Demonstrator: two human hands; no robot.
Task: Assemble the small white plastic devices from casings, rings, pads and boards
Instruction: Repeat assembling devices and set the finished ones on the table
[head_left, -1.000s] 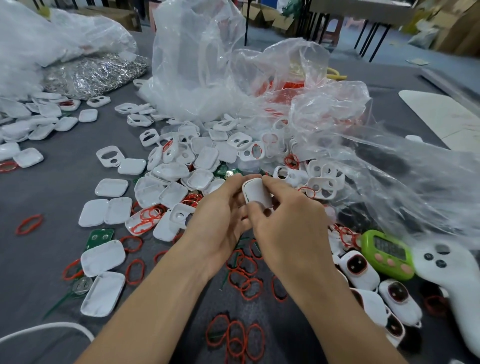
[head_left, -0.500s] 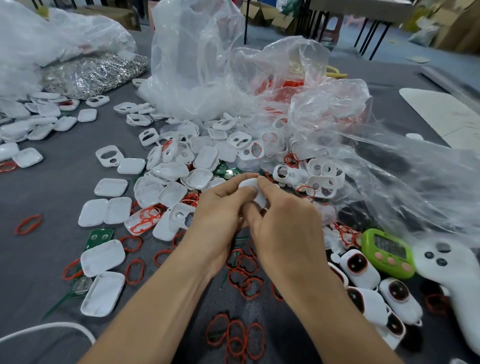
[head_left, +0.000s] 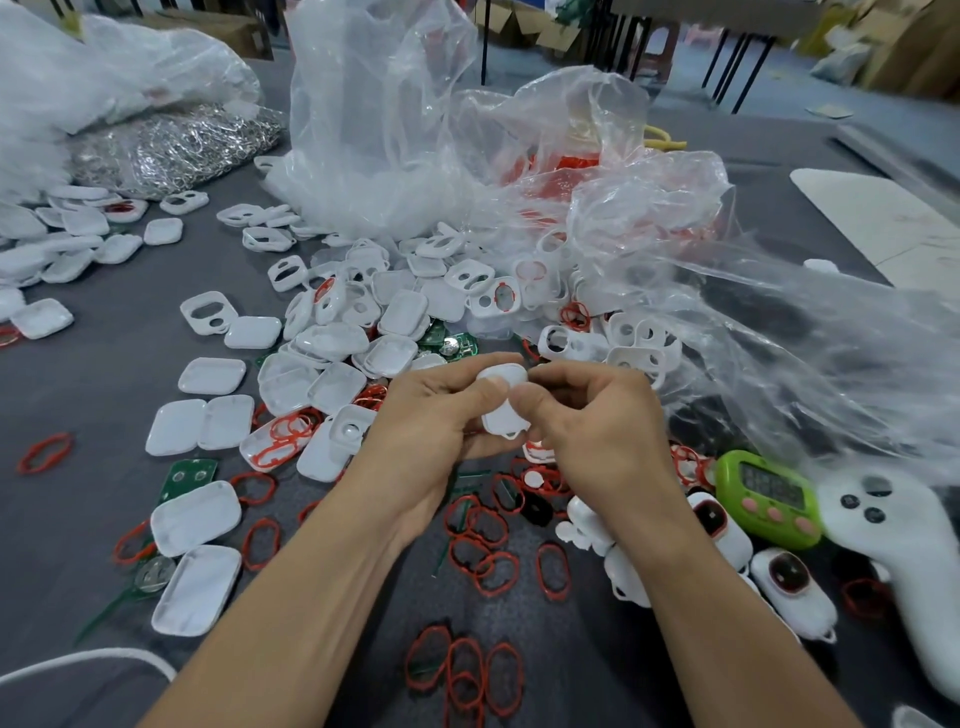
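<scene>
White plastic is pinched between both hands: the left hand (head_left: 431, 415) curls thumb and fingers round one side of a small casing (head_left: 503, 418), the right hand (head_left: 597, 426) grips the other side, and the piece hangs above the grey counter (head_left: 104, 395), just in front of the heap (head_left: 337, 343) of loose shells; both thumbs lie on the near face, which looks to me like a squeeze to snap two halves together, though fingers hide the seam; I guess it is held off the counter so pressure can come from both sides at once. Red rings (head_left: 488, 566) lie scattered right under the wrists, and green boards (head_left: 457, 345) poke out of the heap just beyond the knuckles, both within easy reach for the next unit; finished devices (head_left: 789, 587) with dark round faces sit off to the right beside a green timer (head_left: 769, 499), apart from the raw parts; a clear bag (head_left: 395, 130) slumps behind, spilling more shells.
</scene>
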